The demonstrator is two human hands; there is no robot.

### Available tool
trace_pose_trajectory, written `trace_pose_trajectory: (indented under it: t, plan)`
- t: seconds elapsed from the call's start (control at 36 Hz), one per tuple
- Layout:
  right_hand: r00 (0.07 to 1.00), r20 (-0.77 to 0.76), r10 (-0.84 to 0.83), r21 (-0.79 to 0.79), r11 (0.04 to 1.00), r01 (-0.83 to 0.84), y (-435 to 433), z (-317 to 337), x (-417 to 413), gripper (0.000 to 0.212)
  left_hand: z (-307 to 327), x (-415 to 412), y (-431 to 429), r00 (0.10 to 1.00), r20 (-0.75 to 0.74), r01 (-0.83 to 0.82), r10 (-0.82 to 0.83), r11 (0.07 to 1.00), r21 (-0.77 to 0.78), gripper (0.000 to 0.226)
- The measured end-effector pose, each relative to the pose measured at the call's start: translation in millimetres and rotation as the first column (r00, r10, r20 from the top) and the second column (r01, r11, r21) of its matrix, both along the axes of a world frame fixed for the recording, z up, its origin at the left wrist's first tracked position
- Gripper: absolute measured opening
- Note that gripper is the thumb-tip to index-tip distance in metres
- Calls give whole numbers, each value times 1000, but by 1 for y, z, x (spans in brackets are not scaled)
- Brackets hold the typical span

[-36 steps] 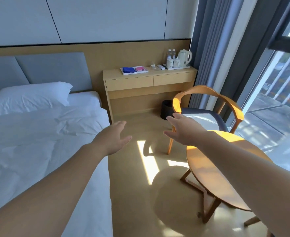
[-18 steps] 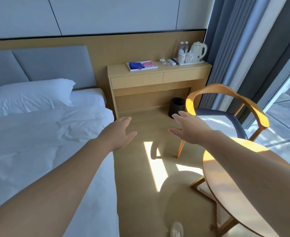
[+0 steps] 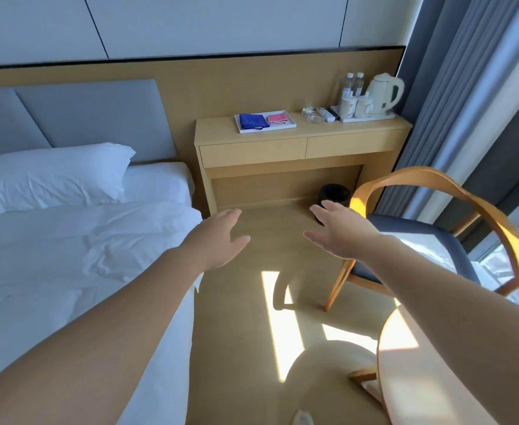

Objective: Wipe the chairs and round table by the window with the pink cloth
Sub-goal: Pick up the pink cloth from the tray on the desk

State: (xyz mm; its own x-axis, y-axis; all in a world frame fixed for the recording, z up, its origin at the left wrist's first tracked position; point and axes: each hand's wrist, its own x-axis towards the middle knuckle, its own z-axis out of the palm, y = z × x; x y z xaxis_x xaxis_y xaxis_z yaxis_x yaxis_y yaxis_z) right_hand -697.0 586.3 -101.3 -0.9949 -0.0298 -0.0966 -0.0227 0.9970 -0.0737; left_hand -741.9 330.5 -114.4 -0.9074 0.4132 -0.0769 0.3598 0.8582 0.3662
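Pink cloth (image 3: 278, 118) lay, seemingly folded, in a tray (image 3: 291, 125) on the counter (image 3: 313, 134); my left hand (image 3: 218, 237) and right hand (image 3: 341, 233) hung spread, empty, short of it. Wiping, I judged, was all left.

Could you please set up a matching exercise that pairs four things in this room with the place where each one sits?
Things:
1. pink cloth
2. kettle
3. waste bin
4. pillow

Places:
A. on the bed
B. on the white tray, beside the blue cloth
C. on the floor, under the desk
D. at the desk's right end, near the curtain

Pairs: 1-B, 2-D, 3-C, 4-A
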Motion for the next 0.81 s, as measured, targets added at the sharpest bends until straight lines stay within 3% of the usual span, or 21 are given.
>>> trace_pose_trajectory:
  t: [0.53, 0.81]
  plan:
    - [993, 99, 65, -11, 998, -65, 49, -11, -144, 66, -7, -128, 49, 998, 23, -66, 65, 998, 3, 64]
    - [995, 98, 3, -1, 1000, -3, 33, -15, -253, 65, -18, -255, 34, 1000, 18, -6, 6, 1000, -1, 65]
